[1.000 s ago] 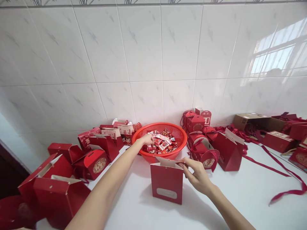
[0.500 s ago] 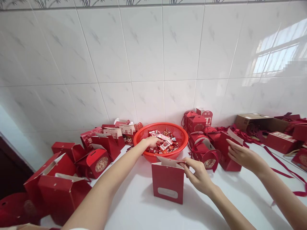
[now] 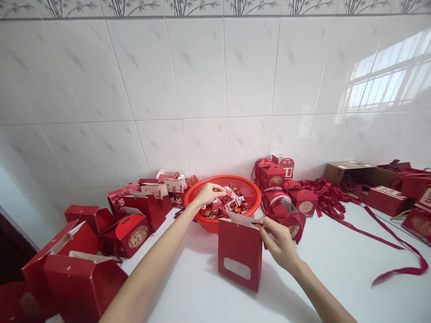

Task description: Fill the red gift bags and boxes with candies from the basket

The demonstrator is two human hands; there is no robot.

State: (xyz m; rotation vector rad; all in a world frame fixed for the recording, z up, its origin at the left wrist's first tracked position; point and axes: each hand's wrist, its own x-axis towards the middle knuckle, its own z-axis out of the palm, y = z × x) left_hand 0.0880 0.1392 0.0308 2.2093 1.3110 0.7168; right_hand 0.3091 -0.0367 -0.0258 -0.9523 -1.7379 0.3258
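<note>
My left hand [image 3: 210,194] is over the left part of a red plastic basket [image 3: 251,181] full of wrapped candies [image 3: 235,204]. Its fingers are pinched together; whatever lies between them, if anything, is hidden. My right hand [image 3: 280,242] grips the top right edge of a red paper gift box [image 3: 239,251] between thumb and fingers. The box stands upright on the white table in front of the basket, its top flaps unfolded and a pale oval-ended window low on its front. The inside of the box is out of sight.
Red gift boxes with raised flaps [image 3: 84,282] crowd the left side. Closed red boxes [image 3: 272,176] are stacked right of the basket. Dark red ribbons [image 3: 332,202] trail across the right of the white table [image 3: 323,273], near a cardboard box [image 3: 346,168]. A tiled wall rises behind.
My left hand has risen a little from the candies. Another person's hand and the red box it held at right are gone from view. My right hand still holds the box.
</note>
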